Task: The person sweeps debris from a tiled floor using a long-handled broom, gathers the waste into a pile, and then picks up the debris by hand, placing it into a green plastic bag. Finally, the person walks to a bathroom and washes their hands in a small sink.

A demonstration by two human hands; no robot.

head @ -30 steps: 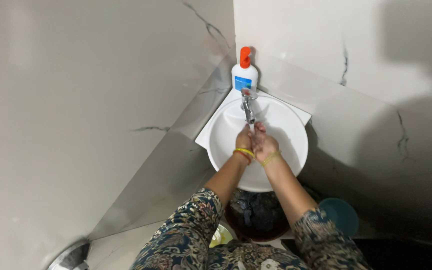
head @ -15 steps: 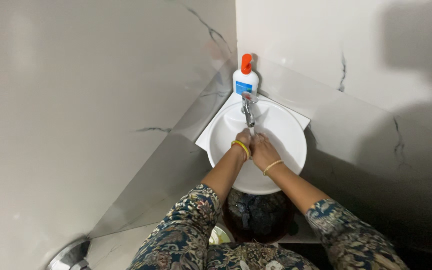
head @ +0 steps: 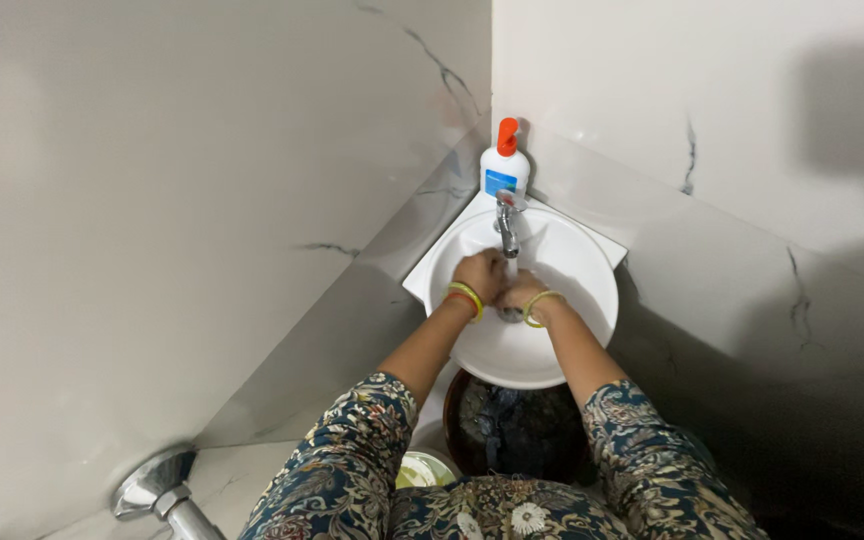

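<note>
Both hands, left hand (head: 479, 273) and right hand (head: 520, 292), rub together, grip empty, under tap (head: 507, 228).

White corner basin (head: 582, 300) — soap bottle (head: 505, 165) upright on its back rim; tap (head: 506, 222) beside it.

Chrome fitting (head: 157, 490) cut off by bottom edge, palms of hands (head: 500, 283) hidden

Both arms wear loose sleeves of dark blue-green cloth printed with cream and tan paisley and flower shapes, ending near the elbows, the forearms below them bare. The left hand (head: 480, 273) has a yellow bangle and a red one at its wrist. The right hand (head: 524, 290) has one thin gold-coloured bangle.
</note>
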